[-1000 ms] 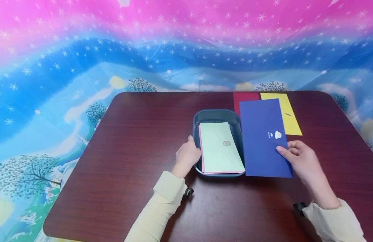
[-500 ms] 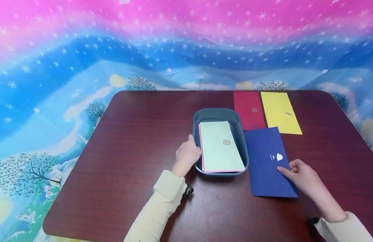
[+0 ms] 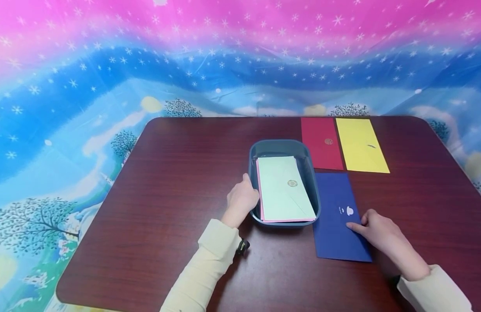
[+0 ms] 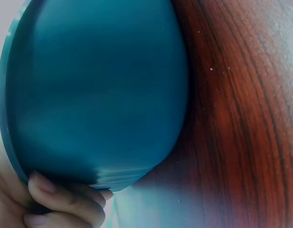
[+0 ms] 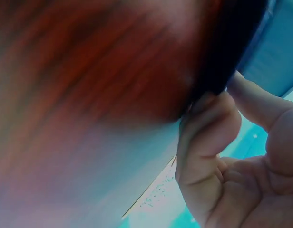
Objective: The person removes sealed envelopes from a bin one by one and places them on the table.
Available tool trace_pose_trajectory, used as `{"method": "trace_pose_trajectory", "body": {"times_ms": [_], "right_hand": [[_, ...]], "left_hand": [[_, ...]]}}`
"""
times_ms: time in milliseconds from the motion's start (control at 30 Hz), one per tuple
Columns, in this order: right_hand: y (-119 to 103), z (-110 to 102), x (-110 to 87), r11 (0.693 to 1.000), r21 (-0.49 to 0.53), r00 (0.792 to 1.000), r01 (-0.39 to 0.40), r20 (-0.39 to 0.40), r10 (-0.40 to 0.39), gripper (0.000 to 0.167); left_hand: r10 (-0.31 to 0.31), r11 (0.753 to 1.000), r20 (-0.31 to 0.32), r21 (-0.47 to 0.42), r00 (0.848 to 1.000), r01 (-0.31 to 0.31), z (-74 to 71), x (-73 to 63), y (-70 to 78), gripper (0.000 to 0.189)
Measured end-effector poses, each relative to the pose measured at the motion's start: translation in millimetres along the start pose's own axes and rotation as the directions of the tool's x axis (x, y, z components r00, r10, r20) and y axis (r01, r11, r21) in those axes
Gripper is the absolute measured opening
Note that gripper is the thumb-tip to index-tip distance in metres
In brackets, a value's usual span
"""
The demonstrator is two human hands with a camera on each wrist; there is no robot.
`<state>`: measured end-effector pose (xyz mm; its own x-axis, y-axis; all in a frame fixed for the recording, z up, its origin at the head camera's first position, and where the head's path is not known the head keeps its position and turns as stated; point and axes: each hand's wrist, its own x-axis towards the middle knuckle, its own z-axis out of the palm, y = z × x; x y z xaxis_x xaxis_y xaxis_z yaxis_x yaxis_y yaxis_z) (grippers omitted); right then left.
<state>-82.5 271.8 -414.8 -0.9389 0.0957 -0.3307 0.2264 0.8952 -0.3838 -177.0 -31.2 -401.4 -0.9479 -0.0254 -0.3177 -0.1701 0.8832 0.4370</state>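
Observation:
A dark blue envelope (image 3: 335,236) with a small white hat print lies low over the table, just right of the bin. Its right edge is pinched between thumb and fingers of my right hand (image 3: 382,229); the right wrist view shows those fingers curled under the dark edge. My left hand (image 3: 242,199) grips the left rim of a blue-grey plastic bin (image 3: 277,148), and in the left wrist view its curled fingers (image 4: 65,199) press against the bin wall (image 4: 103,95). Inside the bin rests a pale green envelope (image 3: 281,195) with a round seal, on top of pink ones.
Behind the blue envelope, a red envelope (image 3: 320,145) and a yellow envelope (image 3: 363,145) lie side by side near the far edge of the brown wooden table (image 3: 178,173). A patterned cloth (image 3: 224,56) hangs behind the table.
My right hand has brought the blue envelope down toward me, off the red and yellow envelopes, then slightly left against the bin. The left hand keeps its grip on the bin.

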Motion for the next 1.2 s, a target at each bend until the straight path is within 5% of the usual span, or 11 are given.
{"method": "trace_pose_trajectory", "body": {"times_ms": [1033,1200], "right_hand": [[-8,3,0.2,0.999,-0.054,1.0,0.008,0.017,-0.007,0.037],[-26,0,-7.3,0.998,-0.059,0.996,0.007,-0.083,-0.012,0.036]], "left_hand": [[0.009,1.0,-0.005,-0.001,1.0,-0.009,0.7,0.1,0.3,0.058],[0.01,1.0,-0.007,-0.005,1.0,-0.011,0.9,1.4,-0.4,0.059]]}}
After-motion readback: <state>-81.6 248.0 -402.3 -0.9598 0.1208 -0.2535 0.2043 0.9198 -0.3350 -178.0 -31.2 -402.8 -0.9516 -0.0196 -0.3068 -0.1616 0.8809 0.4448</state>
